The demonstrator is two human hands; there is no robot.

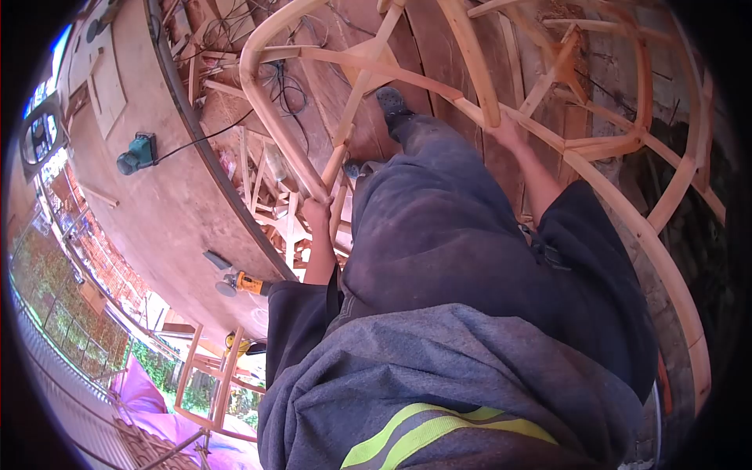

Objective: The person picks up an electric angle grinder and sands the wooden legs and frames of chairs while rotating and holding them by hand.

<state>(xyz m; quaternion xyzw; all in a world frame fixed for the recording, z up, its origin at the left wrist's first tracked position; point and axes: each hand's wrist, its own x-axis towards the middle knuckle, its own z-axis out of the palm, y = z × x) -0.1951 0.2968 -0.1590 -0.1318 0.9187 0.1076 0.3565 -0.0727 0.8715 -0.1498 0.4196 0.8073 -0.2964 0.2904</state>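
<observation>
A bare wooden chair frame (274,129) with curved rails and slanted legs is in front of me, its nearer end between my arms. My left hand (316,213) is closed around the lower end of its long curved left rail. On the other side my right hand (507,131) grips the frame where a leg meets a cross rail; part of the fingers is hidden behind the wood. Both of my feet are on the floor beneath and beside the frame.
A workbench (188,227) on the left bears a green power sander (138,153) with a cord and a yellow angle grinder (247,283). Wood offcuts (254,168) and cables (288,94) litter the floor. More wooden chair frames (646,86) stand at right.
</observation>
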